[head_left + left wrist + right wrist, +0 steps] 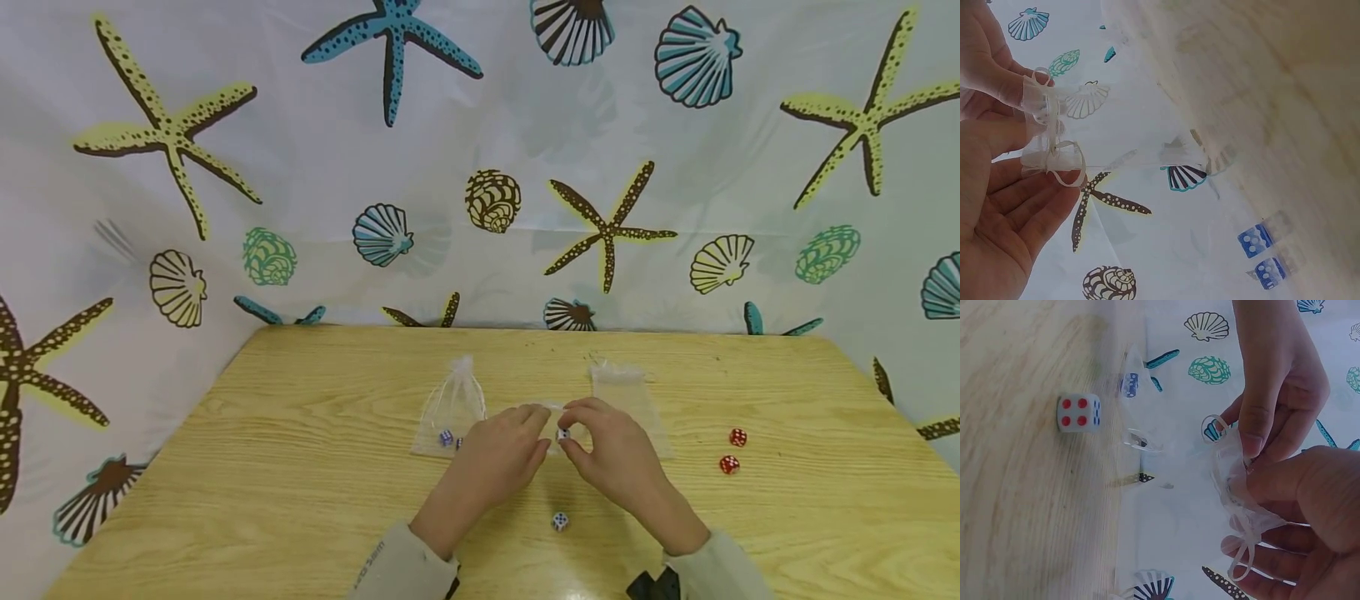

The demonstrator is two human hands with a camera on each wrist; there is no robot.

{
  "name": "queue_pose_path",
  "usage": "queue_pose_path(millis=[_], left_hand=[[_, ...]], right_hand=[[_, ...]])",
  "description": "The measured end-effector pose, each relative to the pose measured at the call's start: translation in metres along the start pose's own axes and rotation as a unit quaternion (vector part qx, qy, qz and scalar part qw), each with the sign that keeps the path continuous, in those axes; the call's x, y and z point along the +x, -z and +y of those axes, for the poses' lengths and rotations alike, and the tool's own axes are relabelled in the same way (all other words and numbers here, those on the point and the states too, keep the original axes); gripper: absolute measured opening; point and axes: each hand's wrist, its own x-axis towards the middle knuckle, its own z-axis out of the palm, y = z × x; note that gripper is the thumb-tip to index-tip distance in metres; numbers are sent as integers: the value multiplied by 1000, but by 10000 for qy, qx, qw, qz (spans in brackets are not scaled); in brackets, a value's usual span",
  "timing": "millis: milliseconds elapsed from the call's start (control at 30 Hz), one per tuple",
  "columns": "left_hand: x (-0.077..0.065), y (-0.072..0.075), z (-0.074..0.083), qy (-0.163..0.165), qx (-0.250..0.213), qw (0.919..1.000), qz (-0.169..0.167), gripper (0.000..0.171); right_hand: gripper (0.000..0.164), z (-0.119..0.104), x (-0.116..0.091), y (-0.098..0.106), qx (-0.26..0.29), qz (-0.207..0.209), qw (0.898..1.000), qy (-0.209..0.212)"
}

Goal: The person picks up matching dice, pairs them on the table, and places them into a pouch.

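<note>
A small sheer drawstring pouch (1036,161) with thin ribbon loops is spread between both hands over the table. My left hand (501,450) grips one side of its mouth, fingers behind the fabric in the left wrist view. On the other side my right hand (617,457) holds the mouth, its thumb at the opening in the right wrist view. A white die (563,434) shows at the pouch, between the right thumb and fingers. Another white die (560,522), with red and blue dots, sits on the table just in front of the hands.
Left of the hands lies a sheer pouch (459,400) with blue dice (446,437) in it. A flat sheer pouch (626,392) lies behind the right hand. Two red dice (738,437) rest farther right. A shell-print cloth (450,275) hangs behind the wooden table (300,467).
</note>
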Motion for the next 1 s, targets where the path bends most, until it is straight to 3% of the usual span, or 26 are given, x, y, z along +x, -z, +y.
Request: queue_pose_path(millis=[600,1000], left_hand=[[-1,-1,1,82,-26,9999,-94,36],[-1,-3,-1,152,-70,9999,-36,46]], right_hand=[[20,-2,-2,3,-167,-36,9998,59],[22,-6,-5,10,-302,338,9986,268]])
